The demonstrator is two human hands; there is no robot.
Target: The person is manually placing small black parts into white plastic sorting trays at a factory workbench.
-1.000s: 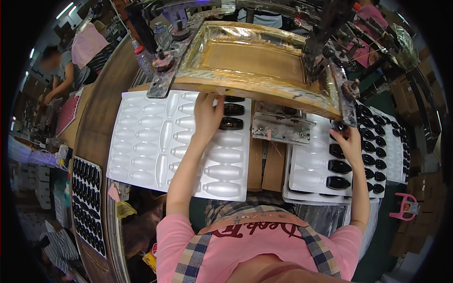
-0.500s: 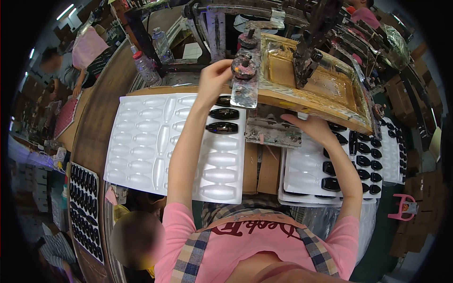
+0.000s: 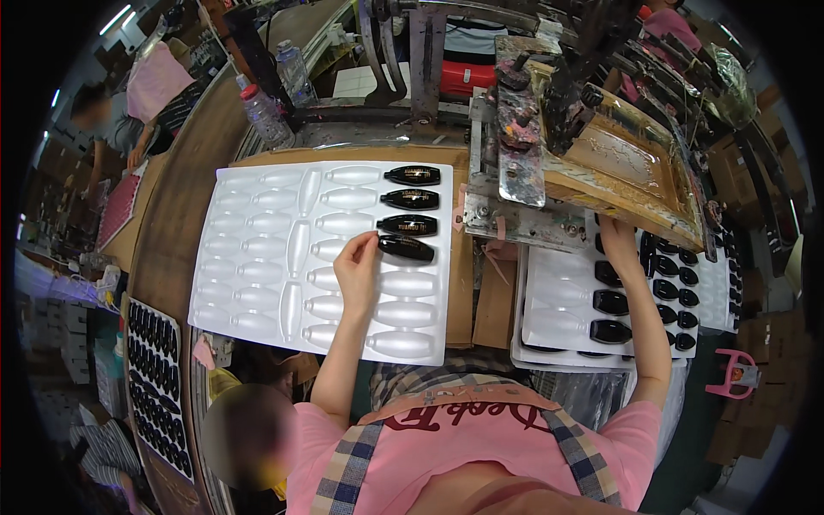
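Observation:
My left hand (image 3: 356, 270) pinches the neck end of a glossy black oval bottle (image 3: 407, 249), tilted at its slot in the white moulded tray (image 3: 296, 330). Above it in the same column lie several black bottles (image 3: 412, 199) with gold print; the other slots of that tray hold none. My right hand (image 3: 622, 247) reaches over the right-hand white tray (image 3: 554, 322), beside black bottles (image 3: 610, 301) lying in it. Its fingertips go under the wooden screen-printing frame (image 3: 614, 193), so their grip is hidden.
Between the trays stands the printing machine's metal bed (image 3: 524, 225), over brown cardboard. A red-capped clear bottle (image 3: 266, 118) stands at the back left. Another tray of black pieces (image 3: 159, 386) lies at far left. A pink stool (image 3: 734, 375) is at right; other people work nearby.
My left hand has moved from the machine down to the left tray with a black bottle. My right hand has gone from the metal bed to the right tray. The screen frame has shifted right.

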